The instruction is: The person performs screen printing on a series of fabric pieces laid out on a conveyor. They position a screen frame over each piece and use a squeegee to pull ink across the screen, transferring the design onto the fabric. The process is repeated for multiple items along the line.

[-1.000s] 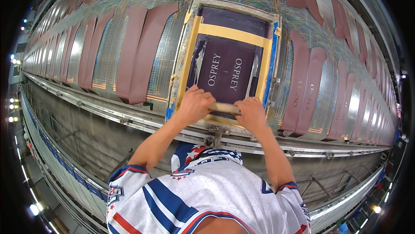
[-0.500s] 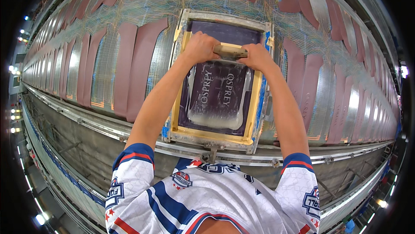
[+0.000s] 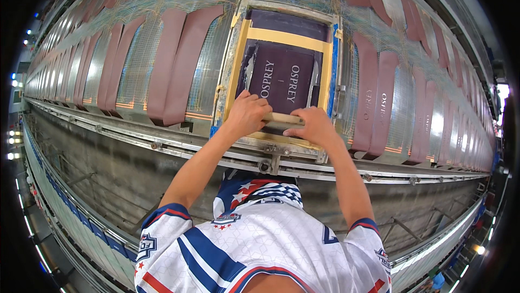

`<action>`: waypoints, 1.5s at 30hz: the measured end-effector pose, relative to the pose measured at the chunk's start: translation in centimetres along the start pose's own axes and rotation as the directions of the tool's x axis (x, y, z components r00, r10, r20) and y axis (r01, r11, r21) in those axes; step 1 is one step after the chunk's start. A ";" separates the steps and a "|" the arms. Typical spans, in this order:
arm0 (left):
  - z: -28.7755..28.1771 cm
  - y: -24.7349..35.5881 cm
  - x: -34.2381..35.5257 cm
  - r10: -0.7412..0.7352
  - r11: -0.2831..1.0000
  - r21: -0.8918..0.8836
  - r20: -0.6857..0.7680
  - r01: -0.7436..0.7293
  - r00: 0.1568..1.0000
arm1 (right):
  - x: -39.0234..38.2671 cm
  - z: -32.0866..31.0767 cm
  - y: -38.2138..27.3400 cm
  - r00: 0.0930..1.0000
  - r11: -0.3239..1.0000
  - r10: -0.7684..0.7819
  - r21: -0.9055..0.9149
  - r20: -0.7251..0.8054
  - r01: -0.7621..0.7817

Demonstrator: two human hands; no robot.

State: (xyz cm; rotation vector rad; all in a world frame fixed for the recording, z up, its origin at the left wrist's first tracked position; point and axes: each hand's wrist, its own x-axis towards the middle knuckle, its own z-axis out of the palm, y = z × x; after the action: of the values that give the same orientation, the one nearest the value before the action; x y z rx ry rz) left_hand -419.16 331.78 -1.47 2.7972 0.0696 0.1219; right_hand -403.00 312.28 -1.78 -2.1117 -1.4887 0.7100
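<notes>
A screen-printing frame point(image 3: 243, 19) with yellow and blue tape holds a dark purple mesh point(image 3: 279, 49), marked with two columns of pale lettering. Across its near end lies a wooden-handled squeegee point(image 3: 284, 118). My left hand point(image 3: 250, 114) is closed on the squeegee's left end, and my right hand point(image 3: 314, 126) grips its right end. Narrow whitish smears run along both sides of the lettered area.
A long printing table point(image 3: 208, 76) carries several maroon cut pieces point(image 3: 168, 76), some on the right bearing pale print. A metal rail point(image 3: 135, 135) runs along the near edge, with a railing point(image 3: 86, 212) at lower left.
Half a second ago both hands held the squeegee at the frame's far end; they are now back at the near end. The whitish film that covered the lettering has mostly gone.
</notes>
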 end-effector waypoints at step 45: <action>1.3 3.4 -4.0 -0.129 0.964 0.216 -0.122 0.153 0.984 | 1.7 2.7 13.9 0.482 0.786 0.606 0.570 -0.633 -0.239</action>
State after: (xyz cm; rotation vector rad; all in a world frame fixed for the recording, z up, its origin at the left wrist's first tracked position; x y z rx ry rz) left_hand -422.93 327.93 -1.89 2.9968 0.3277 0.2430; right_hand -394.36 309.78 -12.88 -2.0196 -0.2465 0.1114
